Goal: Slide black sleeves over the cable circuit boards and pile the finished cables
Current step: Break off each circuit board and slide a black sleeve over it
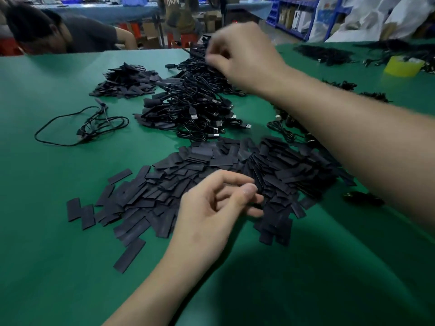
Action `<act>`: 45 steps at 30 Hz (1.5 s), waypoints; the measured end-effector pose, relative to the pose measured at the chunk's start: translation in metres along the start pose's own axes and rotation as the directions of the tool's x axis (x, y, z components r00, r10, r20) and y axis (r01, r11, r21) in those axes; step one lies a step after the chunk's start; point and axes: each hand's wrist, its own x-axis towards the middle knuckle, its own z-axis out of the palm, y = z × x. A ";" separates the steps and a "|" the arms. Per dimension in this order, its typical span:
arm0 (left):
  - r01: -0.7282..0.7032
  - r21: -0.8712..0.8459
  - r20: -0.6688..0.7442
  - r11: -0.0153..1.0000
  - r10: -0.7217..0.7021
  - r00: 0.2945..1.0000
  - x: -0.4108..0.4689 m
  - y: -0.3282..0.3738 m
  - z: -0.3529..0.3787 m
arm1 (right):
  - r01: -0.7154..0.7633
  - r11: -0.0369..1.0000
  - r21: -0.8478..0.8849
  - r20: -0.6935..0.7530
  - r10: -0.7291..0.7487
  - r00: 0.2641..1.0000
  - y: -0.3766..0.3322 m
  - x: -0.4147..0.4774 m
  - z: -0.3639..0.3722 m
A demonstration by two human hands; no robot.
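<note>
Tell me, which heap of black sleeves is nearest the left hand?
The large near heap, right under the left hand; the smaller heap lies far off to the left.

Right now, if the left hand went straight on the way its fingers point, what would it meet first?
The pile of black sleeves, most likely. The left hand points right and a little away, with sleeves just beyond its fingertips. Its height above them is unclear; it may already touch.

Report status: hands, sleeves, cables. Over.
Left hand loosely curled over sleeve pile, nothing visibly held. Right hand blurred at cable pile, grip unclear. Nothing seen in the way.
</note>
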 end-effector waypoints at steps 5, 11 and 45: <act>-0.024 0.079 0.024 0.997 0.022 0.999 -0.001 0.001 -0.003 | 0.005 0.994 -0.111 0.147 0.011 0.989 -0.035 0.033 0.033; -0.124 0.221 -0.025 0.967 0.133 0.991 -0.001 0.002 -0.004 | 0.036 0.999 0.032 0.150 -0.041 0.988 -0.033 -0.104 0.023; -0.562 0.765 0.626 -0.315 0.154 0.765 0.255 0.023 0.156 | -0.274 0.944 0.183 0.080 0.263 0.961 0.036 -0.206 0.027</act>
